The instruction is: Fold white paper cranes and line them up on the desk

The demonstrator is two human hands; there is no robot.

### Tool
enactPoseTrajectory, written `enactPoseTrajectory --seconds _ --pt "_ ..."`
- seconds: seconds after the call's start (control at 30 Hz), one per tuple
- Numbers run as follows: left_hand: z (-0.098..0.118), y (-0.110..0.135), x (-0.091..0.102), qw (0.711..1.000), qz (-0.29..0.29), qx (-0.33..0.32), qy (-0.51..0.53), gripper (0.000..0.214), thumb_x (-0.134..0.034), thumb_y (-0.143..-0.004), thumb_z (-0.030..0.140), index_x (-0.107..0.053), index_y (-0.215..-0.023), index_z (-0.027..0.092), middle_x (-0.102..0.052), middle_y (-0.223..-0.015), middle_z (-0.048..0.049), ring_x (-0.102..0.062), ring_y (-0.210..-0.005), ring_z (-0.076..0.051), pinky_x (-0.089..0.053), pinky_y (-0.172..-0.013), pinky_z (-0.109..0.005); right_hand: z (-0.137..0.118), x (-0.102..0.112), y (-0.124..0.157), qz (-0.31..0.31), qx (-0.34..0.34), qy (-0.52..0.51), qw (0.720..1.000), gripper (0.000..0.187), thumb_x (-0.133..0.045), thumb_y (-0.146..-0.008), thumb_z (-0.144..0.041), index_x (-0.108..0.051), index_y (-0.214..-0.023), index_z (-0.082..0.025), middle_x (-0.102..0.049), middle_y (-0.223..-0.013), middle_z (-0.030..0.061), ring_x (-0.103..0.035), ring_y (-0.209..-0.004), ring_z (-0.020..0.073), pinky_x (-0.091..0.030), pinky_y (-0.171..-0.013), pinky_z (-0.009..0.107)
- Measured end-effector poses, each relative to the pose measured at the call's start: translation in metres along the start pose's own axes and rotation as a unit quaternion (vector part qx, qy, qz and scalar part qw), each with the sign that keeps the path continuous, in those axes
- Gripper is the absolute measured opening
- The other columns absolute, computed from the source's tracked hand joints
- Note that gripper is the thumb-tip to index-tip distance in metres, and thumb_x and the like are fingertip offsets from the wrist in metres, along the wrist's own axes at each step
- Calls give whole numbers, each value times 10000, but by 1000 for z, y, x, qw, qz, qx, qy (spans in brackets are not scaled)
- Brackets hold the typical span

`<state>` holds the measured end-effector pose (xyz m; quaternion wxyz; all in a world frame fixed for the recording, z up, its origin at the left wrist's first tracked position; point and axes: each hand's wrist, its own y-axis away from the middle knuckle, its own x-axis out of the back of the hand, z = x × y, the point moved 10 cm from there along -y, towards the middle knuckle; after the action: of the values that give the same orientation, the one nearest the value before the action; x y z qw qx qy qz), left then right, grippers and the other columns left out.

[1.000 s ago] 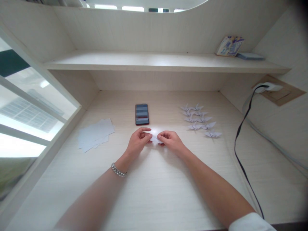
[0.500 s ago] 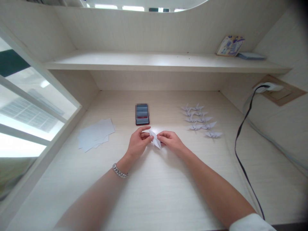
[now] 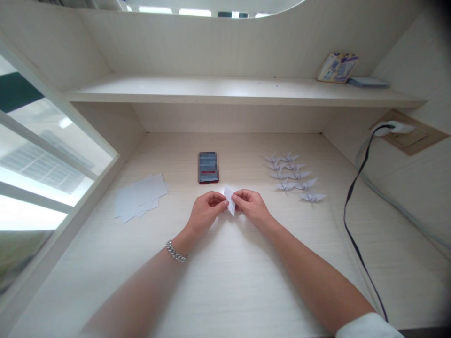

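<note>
Pinching folded paper (image 3: 230, 201) with left hand (image 3: 208, 208) and right hand (image 3: 252, 206), nearside of smartphone (image 3: 207, 167); noted on shelf (image 3: 211, 88) beyond it, printed carton (image 3: 337, 68) with unseen contents; clear of its edges, paper cranes (image 3: 295, 176) rightward, loose sheets (image 3: 143, 195) leftward.

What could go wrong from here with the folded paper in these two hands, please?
The folded paper, held by the left hand and right hand, might tear if pulled unevenly. The small folded figures sit to the right of the right hand, so a sideways sweep could scatter them.
</note>
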<state>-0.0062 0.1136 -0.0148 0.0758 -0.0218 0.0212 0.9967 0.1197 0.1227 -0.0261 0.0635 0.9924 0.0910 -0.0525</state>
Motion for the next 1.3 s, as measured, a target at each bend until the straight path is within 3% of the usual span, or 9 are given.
enactPoseTrajectory --seconds 0.2,0.63,1.3 --pt "0 0 6 999 34 0 5 333 -695 -648 299 -574 -926 161 -681 -750 -42 -640 -694 -165 -504 -646 -282 -1 -3 1 -10 6 4 1000 260 -644 -673 -405 -621 -755 -159 -634 -668 12 -586 -602 136 -496 -608 269" --pt "-1 0 10 998 57 -7 -28 300 -697 -648 325 -602 -878 156 -668 -791 -58 -632 -711 -168 -511 -634 -278 0 -3 2 -5 -10 -18 1000 226 -675 -648 -345 -633 -765 -156 -650 -687 19 -605 -616 146 -520 -633 286" --pt "1 -2 4 998 20 -19 -62 267 -659 -672 377 -638 -782 135 -656 -755 -48 -610 -676 -156 -484 -622 -260 -5 -4 3 -2 29 -4 1000 191 -646 -681 -345 -630 -777 -181 -658 -695 17 -624 -632 165 -529 -596 287"
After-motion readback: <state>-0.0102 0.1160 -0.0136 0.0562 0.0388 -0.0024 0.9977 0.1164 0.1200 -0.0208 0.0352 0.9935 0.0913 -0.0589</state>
